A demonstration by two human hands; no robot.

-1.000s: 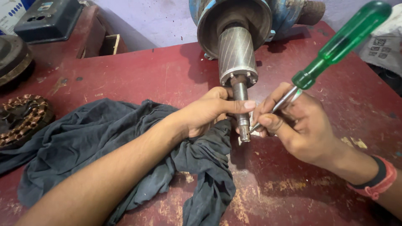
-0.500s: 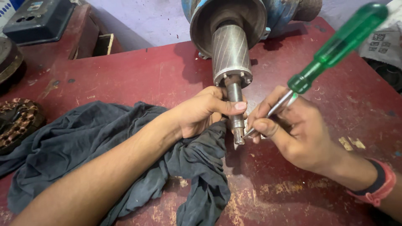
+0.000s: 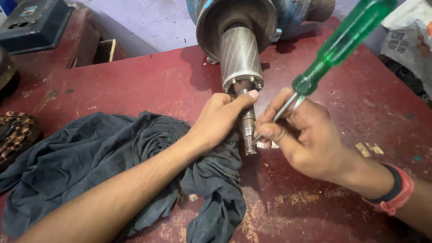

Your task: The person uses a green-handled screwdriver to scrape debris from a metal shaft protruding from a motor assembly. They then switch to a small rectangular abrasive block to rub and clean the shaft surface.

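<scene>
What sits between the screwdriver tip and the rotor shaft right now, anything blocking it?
Nothing visible blocks it. The right hand holds the green-handled screwdriver with its tip at the shaft. The left hand grips the shaft from the opposite side, and the dark cloth lies beneath.

My screwdriver (image 3: 343,42) has a glossy green plastic handle; the rotor (image 3: 240,58) is dull ribbed metal, the rag (image 3: 112,157) matt dark cloth, the table (image 3: 148,85) scuffed red paint.

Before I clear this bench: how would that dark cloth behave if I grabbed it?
The dark cloth would likely be floppy and light: it lies in soft, crumpled folds on the red table. It may snag, since the left hand and forearm rest on it.
</scene>
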